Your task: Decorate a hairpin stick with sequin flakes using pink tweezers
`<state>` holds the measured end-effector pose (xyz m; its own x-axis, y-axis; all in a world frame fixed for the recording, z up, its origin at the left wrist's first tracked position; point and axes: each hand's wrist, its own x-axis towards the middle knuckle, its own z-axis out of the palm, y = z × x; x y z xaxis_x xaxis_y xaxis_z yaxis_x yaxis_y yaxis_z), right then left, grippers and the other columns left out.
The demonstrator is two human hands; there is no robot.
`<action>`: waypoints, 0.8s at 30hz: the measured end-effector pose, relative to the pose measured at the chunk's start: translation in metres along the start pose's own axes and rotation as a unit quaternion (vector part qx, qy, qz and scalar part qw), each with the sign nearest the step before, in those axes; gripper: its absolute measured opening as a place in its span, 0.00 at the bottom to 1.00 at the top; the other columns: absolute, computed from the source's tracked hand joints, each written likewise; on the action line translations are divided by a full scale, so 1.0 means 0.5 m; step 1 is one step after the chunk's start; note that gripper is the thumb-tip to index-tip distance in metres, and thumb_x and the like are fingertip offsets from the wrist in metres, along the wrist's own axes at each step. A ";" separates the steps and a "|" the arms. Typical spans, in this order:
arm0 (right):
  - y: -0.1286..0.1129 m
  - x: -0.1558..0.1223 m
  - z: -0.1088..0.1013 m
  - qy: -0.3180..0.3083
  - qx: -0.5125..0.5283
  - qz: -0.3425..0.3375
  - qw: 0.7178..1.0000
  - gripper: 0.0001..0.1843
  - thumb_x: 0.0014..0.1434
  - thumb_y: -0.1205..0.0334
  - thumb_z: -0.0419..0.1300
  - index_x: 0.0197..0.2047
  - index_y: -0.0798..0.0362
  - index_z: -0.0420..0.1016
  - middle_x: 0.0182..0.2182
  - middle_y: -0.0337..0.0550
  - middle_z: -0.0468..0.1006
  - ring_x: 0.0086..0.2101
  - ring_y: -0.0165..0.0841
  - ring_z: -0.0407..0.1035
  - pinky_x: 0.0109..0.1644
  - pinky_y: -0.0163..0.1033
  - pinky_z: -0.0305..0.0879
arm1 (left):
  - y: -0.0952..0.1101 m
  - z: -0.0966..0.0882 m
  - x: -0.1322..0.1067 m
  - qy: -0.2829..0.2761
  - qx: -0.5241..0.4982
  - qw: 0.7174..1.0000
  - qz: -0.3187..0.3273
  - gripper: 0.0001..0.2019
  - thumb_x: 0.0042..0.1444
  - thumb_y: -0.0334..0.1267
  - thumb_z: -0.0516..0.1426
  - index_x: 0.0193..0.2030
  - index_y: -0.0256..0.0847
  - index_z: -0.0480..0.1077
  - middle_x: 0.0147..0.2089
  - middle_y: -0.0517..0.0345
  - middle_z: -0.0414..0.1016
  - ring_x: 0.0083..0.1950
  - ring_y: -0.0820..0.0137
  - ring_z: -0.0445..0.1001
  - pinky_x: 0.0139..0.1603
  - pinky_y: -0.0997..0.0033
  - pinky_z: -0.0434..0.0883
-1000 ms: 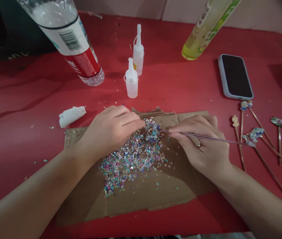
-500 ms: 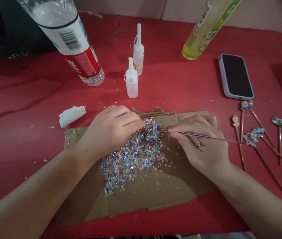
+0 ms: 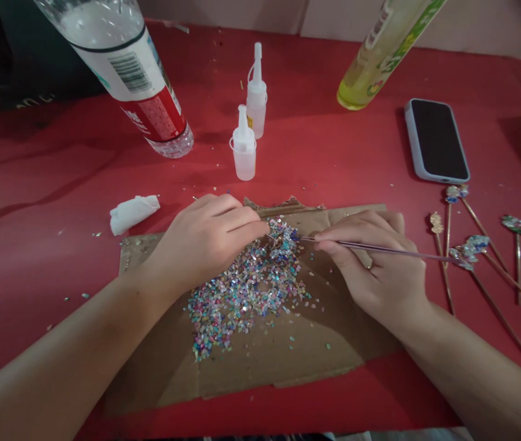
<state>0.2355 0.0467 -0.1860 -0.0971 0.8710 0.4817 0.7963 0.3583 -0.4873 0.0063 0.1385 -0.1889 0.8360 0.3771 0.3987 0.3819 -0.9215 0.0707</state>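
A heap of small coloured shell chips [image 3: 246, 288] lies on a torn piece of brown cardboard [image 3: 297, 355]. My left hand [image 3: 205, 242] rests on the heap's far edge, its fingers pinched on a small metal ornament [image 3: 277, 240]. My right hand [image 3: 375, 263] is closed round a thin metal stick [image 3: 380, 249], whose tip points left at that ornament. Both hands lie low on the cardboard, a few centimetres apart.
On the red cloth [image 3: 35, 202] stand two small glue bottles [image 3: 244, 147], a big clear bottle [image 3: 127, 67] and a yellow-green bottle [image 3: 375, 55]. A phone [image 3: 436, 141] lies right. Several decorated hairpins [image 3: 472, 251] lie at right; a crumpled tissue [image 3: 132, 212] at left.
Almost nothing has changed. The right hand and its stick have shifted very slightly upward and to the right; the left hand holds still.
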 end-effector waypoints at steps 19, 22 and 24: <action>-0.002 0.002 -0.001 -0.001 0.001 -0.007 1.000 0.04 0.60 0.63 0.60 0.33 0.46 0.75 0.28 0.34 0.80 0.31 0.33 0.72 0.39 0.44 0.58 | 0.001 0.000 -0.001 -0.009 0.013 1.000 -0.003 0.11 0.63 0.30 0.51 0.43 0.43 0.74 0.39 0.58 0.78 0.40 0.69 0.71 0.41 0.67 0.67; 0.001 0.002 0.000 0.015 -0.016 -0.006 1.000 0.05 0.61 0.63 0.60 0.33 0.46 0.75 0.29 0.34 0.81 0.32 0.33 0.72 0.40 0.44 0.58 | 0.001 0.000 -0.001 -0.010 0.010 1.000 -0.001 0.11 0.63 0.30 0.51 0.44 0.43 0.73 0.39 0.58 0.78 0.40 0.69 0.71 0.41 0.67 0.67; 0.002 0.003 0.001 0.020 -0.022 -0.006 1.000 0.05 0.61 0.63 0.59 0.33 0.45 0.75 0.30 0.34 0.81 0.32 0.34 0.72 0.41 0.44 0.58 | 0.001 -0.001 -0.001 -0.014 0.009 1.000 0.001 0.11 0.63 0.30 0.51 0.44 0.43 0.73 0.39 0.58 0.78 0.40 0.69 0.71 0.42 0.67 0.67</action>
<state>0.2358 0.0482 -0.1860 -0.0835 0.8521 0.5167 0.8205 0.3531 -0.4496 0.0060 0.1378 -0.1886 0.8471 0.3788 0.3727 0.3876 -0.9202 0.0543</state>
